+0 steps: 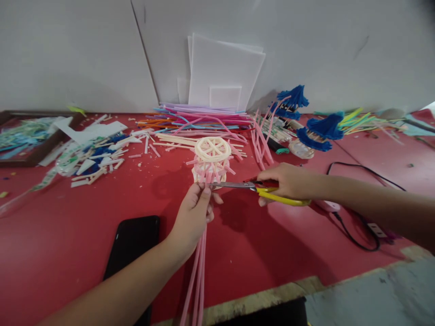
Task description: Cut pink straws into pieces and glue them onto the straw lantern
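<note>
The left hand (192, 215) is closed, thumb and fingers pinching several long pink sticks (201, 267) near their upper ends; the sticks hang down below it past the near edge of the red table (272, 253). The right hand (285, 181) is wrapped around the handles of yellow-handled scissors (282, 198), whose blades point toward the left hand and meet the pink sticks right by its fingertips; whether the blades touch each other there cannot be made out. Just beyond the left hand stands the cream and pink stick model (213, 151), with a round, spoked top and short pink ends poking out of its sides. A black phone (136, 235) lies to the left of the left hand, partly behind that forearm. Farther out on that side is a heap of scraps (98, 156). Beyond the model, coloured sticks (204, 118) lie in a bundle before white sheets (224, 68) leaning on the wall. Past the right hand stand two blue-topped models (321, 129), and a black cable (337, 217) curls below its forearm.
</note>
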`<state>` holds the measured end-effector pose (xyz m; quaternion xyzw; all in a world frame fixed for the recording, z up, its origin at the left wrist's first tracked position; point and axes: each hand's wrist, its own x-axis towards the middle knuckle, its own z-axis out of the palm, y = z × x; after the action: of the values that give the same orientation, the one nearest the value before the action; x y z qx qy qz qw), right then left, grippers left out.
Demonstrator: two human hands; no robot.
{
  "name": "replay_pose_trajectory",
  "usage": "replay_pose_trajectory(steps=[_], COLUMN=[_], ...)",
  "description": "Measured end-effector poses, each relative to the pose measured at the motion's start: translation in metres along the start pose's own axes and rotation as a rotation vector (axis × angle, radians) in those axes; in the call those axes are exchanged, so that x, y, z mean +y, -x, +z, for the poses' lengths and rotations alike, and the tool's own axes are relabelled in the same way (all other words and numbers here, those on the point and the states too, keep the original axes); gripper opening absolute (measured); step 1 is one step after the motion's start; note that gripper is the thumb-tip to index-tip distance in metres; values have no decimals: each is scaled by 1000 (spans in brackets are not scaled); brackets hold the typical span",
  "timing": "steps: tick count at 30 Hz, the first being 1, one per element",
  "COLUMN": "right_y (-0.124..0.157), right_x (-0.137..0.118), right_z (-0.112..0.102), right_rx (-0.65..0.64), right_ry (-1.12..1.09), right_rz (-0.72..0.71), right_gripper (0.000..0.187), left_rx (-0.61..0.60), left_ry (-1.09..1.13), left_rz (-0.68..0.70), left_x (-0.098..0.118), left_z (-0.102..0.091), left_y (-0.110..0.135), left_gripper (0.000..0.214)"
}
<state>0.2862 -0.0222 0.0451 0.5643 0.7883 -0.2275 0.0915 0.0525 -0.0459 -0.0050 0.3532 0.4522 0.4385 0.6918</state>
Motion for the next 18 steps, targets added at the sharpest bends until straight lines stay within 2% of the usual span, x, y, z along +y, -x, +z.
replay_pose_trajectory(steps=[4,11,18], right_y=[-2,-3,-5], right_x=[0,6,15], right_z=[-1,-2,-7], right_rx=[-9,65,-31], right_ry=[20,44,-53], right_rz=[-16,-55,-29], right_gripper=[47,34,26], left_rx=[7,4,-2], left_ry=[-8,-33,-42], left_rz=[-6,19,31], left_x=[0,1,-1], left_z=[1,1,-2], left_y=[2,2,1], left_gripper=[13,13,15])
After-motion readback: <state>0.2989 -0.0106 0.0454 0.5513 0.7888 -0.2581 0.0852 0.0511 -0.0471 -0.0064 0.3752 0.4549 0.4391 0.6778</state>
